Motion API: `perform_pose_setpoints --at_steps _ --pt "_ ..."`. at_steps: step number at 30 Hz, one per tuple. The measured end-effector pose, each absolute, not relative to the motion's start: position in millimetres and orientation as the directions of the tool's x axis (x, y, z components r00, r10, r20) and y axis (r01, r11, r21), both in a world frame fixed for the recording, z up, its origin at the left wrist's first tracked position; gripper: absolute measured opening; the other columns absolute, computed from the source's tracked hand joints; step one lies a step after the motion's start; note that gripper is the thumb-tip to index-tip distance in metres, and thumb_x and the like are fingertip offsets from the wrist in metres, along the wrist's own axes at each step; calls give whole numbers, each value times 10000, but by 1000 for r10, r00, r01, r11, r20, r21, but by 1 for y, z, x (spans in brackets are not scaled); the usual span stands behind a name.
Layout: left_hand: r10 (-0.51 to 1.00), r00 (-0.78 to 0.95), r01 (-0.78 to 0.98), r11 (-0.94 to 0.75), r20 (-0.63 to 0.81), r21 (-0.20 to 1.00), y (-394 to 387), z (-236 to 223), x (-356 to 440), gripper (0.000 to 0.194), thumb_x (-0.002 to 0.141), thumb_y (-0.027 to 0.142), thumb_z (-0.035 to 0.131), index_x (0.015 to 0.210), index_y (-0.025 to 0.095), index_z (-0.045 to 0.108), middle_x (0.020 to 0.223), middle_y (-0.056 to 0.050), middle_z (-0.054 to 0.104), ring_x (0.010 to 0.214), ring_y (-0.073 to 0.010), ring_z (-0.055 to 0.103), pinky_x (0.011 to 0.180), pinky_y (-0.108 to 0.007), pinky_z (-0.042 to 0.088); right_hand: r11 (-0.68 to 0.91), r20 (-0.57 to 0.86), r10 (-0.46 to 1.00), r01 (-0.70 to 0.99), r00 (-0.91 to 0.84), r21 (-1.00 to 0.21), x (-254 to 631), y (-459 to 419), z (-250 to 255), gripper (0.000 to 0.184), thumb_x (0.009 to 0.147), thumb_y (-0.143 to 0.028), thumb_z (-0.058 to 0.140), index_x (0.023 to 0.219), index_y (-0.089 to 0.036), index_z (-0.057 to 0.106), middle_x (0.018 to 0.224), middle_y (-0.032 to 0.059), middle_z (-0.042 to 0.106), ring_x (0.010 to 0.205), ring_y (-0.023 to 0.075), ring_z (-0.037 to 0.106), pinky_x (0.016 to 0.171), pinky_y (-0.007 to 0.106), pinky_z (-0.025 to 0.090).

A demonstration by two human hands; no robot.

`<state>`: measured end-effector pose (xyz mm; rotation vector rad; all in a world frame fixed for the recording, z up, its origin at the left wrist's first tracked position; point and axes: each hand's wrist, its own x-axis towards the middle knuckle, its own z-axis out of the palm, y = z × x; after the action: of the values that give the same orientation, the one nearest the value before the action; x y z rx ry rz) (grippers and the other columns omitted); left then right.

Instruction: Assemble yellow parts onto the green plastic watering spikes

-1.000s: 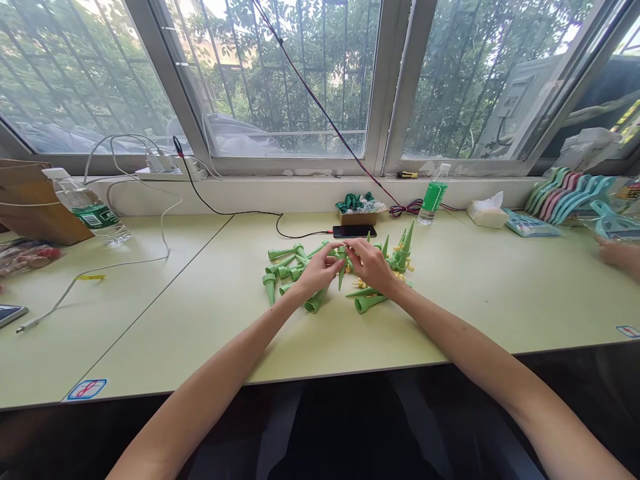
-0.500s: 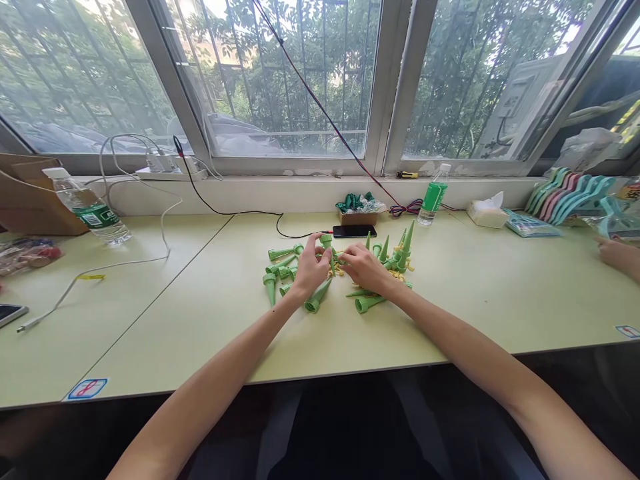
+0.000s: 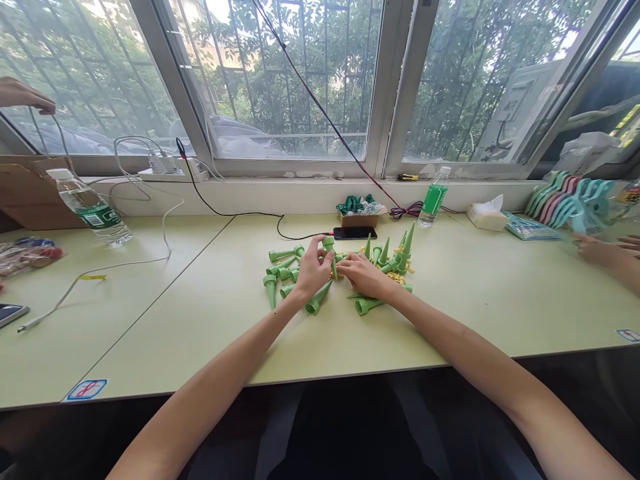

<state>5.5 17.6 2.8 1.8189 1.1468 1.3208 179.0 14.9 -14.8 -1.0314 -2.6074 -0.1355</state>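
My left hand point(image 3: 314, 270) is closed around a green plastic watering spike point(image 3: 328, 244), its wide collar up and its point down. Close to that spike, my right hand point(image 3: 366, 274) has its fingertips pinched together; whatever they hold is too small or hidden to make out. Several more green spikes lie to the left, among them one pointing toward me point(image 3: 270, 291). On the right is a cluster of spikes, including an upright one point(image 3: 407, 248), with small yellow plastic pieces point(image 3: 397, 278) among them. A loose spike point(image 3: 367, 305) lies below my right hand.
A black phone point(image 3: 355, 233) on a cable and a small box point(image 3: 359, 217) are behind the pile. Water bottles point(image 3: 433, 200) stand left and right, with tissues point(image 3: 487, 215) and hangers point(image 3: 565, 200) farther right. Other people's hands point(image 3: 25, 95) show at both sides.
My right hand has shifted slightly left, to the spike in my left hand. Another person's hand has appeared at upper left, lifting a cable; hands at the right edge have moved in.
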Motion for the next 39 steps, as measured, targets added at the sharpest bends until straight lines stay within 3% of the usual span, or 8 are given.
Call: perform_pose_setpoints --at_steps 7,19,29,39 --pt "900 159 271 -436 407 858 16 2 7 367 893 293 552 1247 210 501 655 46 533 454 -68 444 461 -190 348 694 347 680 720 -646 -20 179 16 -14 316 826 71 464 901 -163 663 884 88 660 890 226 475 803 340 344" --pt "896 184 309 -444 405 841 14 3 8 346 879 286 561 1208 195 506 627 54 535 464 -82 466 494 -202 380 671 407 675 741 -615 6 179 24 -24 119 891 -76 604 965 -145 667 918 101 624 919 228 482 874 358 410" --pt "894 154 322 -447 420 835 16 1 6 353 891 313 560 1222 207 500 674 40 562 464 -73 443 490 -201 372 661 446 675 750 -587 -12 177 23 -21 97 886 -70 615 932 -140 664 872 90 621 922 227 529 878 351 437" --pt "887 141 324 -462 440 826 19 -3 5 355 908 305 538 1249 226 478 710 39 575 475 -62 416 504 -193 355 662 683 654 683 -325 -309 182 22 -18 224 956 -84 476 1120 -192 584 1063 100 596 882 199 620 750 297 501"
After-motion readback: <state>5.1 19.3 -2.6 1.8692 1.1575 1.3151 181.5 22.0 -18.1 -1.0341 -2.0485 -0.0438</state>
